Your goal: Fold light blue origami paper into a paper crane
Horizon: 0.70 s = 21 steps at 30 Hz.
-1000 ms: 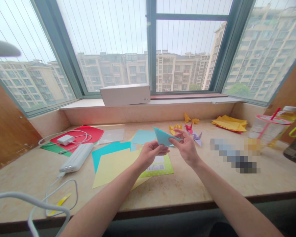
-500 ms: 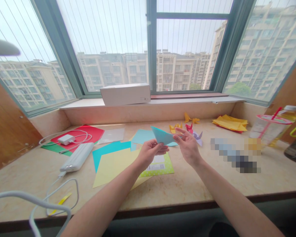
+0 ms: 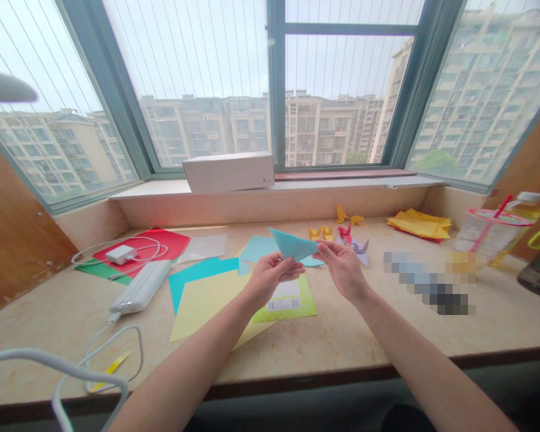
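A light blue sheet folded into a triangle (image 3: 292,245) is held up above the desk between both hands. My left hand (image 3: 270,277) pinches its lower left edge with thumb and fingers closed. My right hand (image 3: 342,268) pinches its right corner. Under the hands lie a pale yellow sheet (image 3: 207,303), a teal sheet (image 3: 193,273), another light blue sheet (image 3: 258,247) and a green dotted paper pack (image 3: 292,303).
Small folded paper cranes (image 3: 348,231) stand behind the hands; a yellow paper stack (image 3: 418,225) lies at the back right. A white power bank (image 3: 139,287), charger and cables (image 3: 121,253) are left. A cup with straw (image 3: 488,234) stands right. A white box (image 3: 228,171) rests on the sill.
The folded blue triangle has shifted slightly left and up while both hands adjusted their pinch on it; my right fingers closed in on its right corner.
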### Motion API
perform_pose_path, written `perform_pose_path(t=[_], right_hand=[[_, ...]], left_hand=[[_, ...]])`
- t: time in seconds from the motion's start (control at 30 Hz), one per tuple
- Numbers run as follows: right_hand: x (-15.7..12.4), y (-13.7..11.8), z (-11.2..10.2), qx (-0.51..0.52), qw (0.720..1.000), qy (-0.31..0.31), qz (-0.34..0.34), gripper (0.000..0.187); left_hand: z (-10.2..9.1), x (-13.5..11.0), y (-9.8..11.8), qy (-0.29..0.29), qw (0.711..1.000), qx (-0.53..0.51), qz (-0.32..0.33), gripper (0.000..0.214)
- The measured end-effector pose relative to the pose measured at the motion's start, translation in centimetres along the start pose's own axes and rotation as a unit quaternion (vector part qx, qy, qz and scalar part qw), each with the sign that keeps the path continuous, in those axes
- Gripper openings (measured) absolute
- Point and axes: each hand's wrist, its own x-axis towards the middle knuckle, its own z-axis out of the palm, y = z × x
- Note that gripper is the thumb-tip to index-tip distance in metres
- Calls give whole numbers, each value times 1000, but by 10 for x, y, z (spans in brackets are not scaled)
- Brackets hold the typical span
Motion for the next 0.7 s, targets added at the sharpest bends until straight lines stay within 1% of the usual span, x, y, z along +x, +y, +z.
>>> perform_pose_path(t=[0.07, 0.17, 0.23, 0.37, 0.5, 0.6, 0.67, 0.7], right_hand=[[0, 1, 1, -15, 1000, 19, -19, 32], [-1, 1, 3, -35, 998, 43, -41, 30], [-2, 0, 4, -47, 997, 44, -43, 31], [-2, 0, 4, -63, 997, 23, -34, 33], [2, 3, 2, -77, 995, 43, -36, 39], [5, 5, -3, -97, 990, 100, -29, 47], [5, 8, -5, -132, 981, 136, -48, 50], [4, 10, -5, -154, 977, 132, -63, 49]], left_hand=[[1, 0, 0, -5, 1000, 3, -2, 41], [2, 0, 0, -11, 1000, 14, -4, 43], [1, 0, 1, -12, 1000, 18, -4, 43], [0, -1, 0, -12, 1000, 24, -5, 42], [2, -1, 0, -16, 999, 42, 7, 41], [4, 0, 1, 23, 997, 67, 32, 40], [2, 1, 2, 76, 991, 92, 63, 39], [1, 1, 2, 107, 984, 114, 82, 38]])
